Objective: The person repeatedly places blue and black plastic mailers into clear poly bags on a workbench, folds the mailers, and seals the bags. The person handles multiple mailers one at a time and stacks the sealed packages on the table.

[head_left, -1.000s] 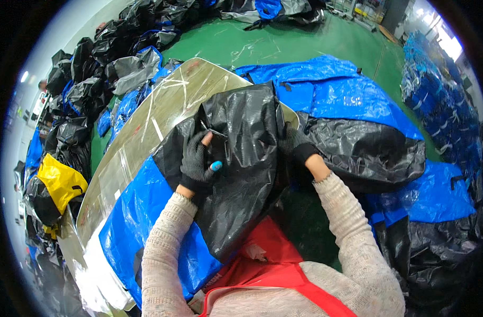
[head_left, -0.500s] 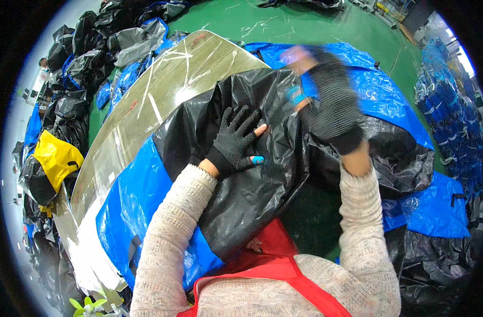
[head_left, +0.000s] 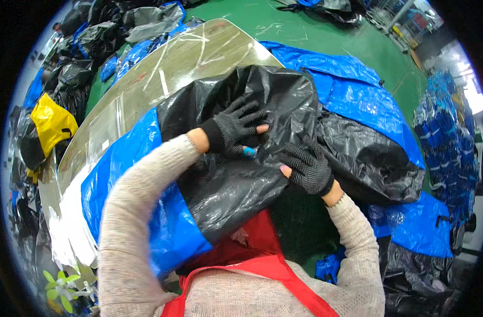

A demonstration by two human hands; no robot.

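Note:
A large black and blue plastic sheet item, probably a bag or cover (head_left: 236, 195), drapes over the table in front of me. On its black part lies my left hand (head_left: 236, 127) in a dark knitted glove, fingers spread, with blue tape round the thumb tip. My right hand (head_left: 309, 166), gloved the same way, rests on the black plastic near its right edge, fingers stretched out and thumb apart. Wrinkles run through the plastic between both hands. Another part of the black plastic (head_left: 371, 153) hangs over to the right, bordered by blue sheeting (head_left: 352, 76).
Under the sheet is a worn wood-look tabletop (head_left: 199, 53) with tape strips. Black bundles (head_left: 96, 42) and a yellow and black bag (head_left: 52, 124) lie left. Bundled blue material (head_left: 444, 142) stands right, with a blue sheet (head_left: 415, 224) below it. The floor (head_left: 283, 26) is green.
My right hand has come down from its blurred sweep at the far side and now lies on the black plastic. The left hand stays on the sheet, its forearm swung outward.

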